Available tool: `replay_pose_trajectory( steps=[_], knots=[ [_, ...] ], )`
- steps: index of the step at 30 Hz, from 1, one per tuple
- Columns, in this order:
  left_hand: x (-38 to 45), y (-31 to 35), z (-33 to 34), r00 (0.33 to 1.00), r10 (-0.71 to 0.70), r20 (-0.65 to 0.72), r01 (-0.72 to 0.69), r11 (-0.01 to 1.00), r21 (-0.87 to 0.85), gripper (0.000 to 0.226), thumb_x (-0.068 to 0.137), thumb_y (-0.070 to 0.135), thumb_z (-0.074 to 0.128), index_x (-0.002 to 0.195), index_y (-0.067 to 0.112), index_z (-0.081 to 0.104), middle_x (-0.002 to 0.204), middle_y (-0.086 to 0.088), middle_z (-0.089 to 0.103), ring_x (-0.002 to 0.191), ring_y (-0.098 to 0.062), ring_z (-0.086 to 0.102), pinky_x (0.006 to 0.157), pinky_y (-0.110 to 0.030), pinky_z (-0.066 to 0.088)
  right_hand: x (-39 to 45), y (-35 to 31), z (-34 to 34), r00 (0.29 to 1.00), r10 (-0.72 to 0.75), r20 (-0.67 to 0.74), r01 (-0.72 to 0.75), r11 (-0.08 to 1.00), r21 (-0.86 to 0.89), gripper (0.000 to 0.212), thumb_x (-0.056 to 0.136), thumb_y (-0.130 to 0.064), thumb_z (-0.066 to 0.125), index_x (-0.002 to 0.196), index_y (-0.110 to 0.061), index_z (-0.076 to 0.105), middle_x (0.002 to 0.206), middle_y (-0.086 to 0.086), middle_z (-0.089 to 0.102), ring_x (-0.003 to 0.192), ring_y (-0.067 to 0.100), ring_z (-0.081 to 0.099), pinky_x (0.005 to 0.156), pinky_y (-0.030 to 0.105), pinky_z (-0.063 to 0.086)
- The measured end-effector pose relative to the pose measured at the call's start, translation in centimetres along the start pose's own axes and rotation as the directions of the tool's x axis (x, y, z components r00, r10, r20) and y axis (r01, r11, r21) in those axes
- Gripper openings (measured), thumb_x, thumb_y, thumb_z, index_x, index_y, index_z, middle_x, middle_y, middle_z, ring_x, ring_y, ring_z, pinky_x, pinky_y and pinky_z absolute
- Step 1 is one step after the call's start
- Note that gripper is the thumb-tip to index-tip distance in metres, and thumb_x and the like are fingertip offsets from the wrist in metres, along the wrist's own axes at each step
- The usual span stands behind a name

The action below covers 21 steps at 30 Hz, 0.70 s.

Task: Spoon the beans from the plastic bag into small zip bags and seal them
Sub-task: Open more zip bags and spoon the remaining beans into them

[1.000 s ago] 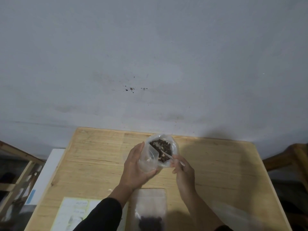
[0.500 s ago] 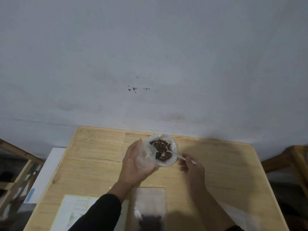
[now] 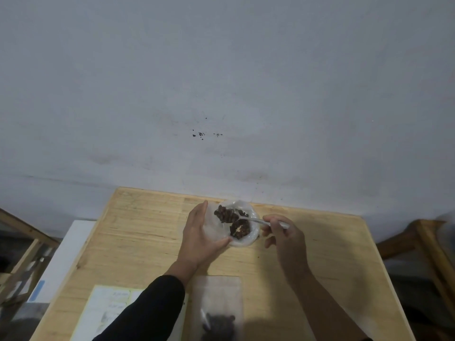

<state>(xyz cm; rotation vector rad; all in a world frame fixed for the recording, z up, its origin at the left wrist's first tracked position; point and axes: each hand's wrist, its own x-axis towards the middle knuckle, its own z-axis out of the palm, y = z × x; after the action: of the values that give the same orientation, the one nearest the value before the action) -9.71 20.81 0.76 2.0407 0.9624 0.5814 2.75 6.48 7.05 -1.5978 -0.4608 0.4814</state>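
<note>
Between both hands, plastic bag (image 3: 240, 238), spoon (image 3: 258, 220) inside

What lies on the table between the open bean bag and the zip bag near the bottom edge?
In the head view, only bare wood separates the plastic bag from the zip bag; the left hand overhangs part of it.

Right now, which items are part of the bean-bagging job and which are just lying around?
In use:
- plastic bag of beans, held by left hand
- spoon, in right hand
- zip bag, some beans inside

Idle:
- printed sheet on table
- white board beside table
</note>
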Motion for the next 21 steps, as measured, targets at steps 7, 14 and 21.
replay_pose_trajectory(
  steps=[7, 14, 21],
  knots=[
    [0.0, -0.2, -0.3, 0.999, 0.034, 0.005, -0.034, 0.999, -0.016, 0.113, 0.055, 0.044, 0.086, 0.146, 0.019, 0.025, 0.138, 0.0, 0.036, 0.127, -0.013, 0.037, 0.108, -0.031, 0.037, -0.2, -0.1, 0.3, 0.923, -0.376, 0.077, 0.384, 0.892, -0.239, 0.017, 0.09, -0.023, 0.051, 0.095, -0.017, 0.067, 0.081, -0.016, 0.063, 0.061, -0.001, 0.057, 0.06, 0.011, 0.045],
    [-0.8, -1.0, 0.2, 0.998, -0.002, 0.066, 0.008, 0.996, -0.09, 0.111, 0.051, 0.056, 0.078, 0.145, 0.024, 0.028, 0.134, 0.01, 0.033, 0.125, -0.006, 0.038, 0.108, -0.03, 0.038, -0.4, 4.3, -1.0, 0.984, -0.109, -0.141, 0.07, 0.964, -0.257, 0.024, 0.091, 0.0, 0.052, 0.093, -0.02, 0.065, 0.075, -0.004, 0.061, 0.049, 0.009, 0.053, 0.05, 0.011, 0.042],
    [-0.4, -0.9, 1.0, 0.998, 0.006, 0.059, -0.001, 0.996, -0.084, 0.106, 0.051, 0.052, 0.082, 0.141, 0.022, 0.034, 0.128, 0.015, 0.034, 0.122, -0.005, 0.04, 0.105, -0.029, 0.04, -1.0, 6.3, 0.5, 0.977, 0.13, -0.172, -0.153, 0.98, -0.128, 0.021, 0.094, -0.004, 0.048, 0.091, -0.016, 0.066, 0.073, 0.006, 0.062, 0.053, 0.008, 0.054, 0.046, 0.01, 0.042]
  ],
)
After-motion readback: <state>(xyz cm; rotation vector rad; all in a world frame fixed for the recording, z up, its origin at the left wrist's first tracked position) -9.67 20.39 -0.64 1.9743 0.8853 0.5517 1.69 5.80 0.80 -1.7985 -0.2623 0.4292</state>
